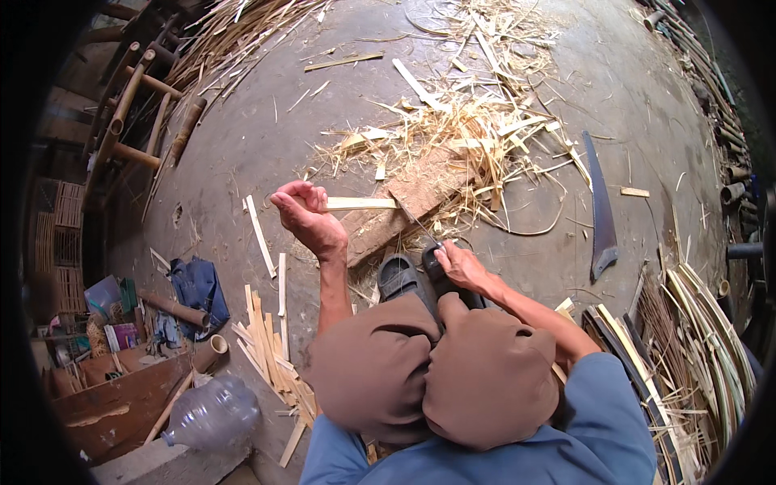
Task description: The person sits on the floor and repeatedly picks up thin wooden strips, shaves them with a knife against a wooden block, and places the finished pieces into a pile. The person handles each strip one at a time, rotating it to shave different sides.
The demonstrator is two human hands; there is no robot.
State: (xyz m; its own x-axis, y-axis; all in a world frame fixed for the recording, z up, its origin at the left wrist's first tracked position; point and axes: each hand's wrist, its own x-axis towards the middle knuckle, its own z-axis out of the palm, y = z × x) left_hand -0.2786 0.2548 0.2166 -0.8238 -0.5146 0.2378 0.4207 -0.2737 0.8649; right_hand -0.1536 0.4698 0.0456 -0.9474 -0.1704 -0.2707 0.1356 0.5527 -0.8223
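Note:
My left hand (311,217) is closed on one end of a pale, flat bamboo strip (364,204), palm turned up. The strip's other end reaches over a brown wooden board (373,232) lying on the floor in front of my feet. In my right hand (462,265) is a knife, gripped by its handle. Its thin blade (416,218) slants up and left, with its tip at the strip's far end. Whether the blade touches the strip, I cannot tell. Curly bamboo shavings (477,133) are heaped around the board's far end.
A handsaw (600,210) lies on the floor at right. Split bamboo strips (271,347) lie beside my left leg, and long bundles (703,339) at far right. At left are a clear plastic jug (214,412), a wooden box (113,404) and a bamboo frame (133,113).

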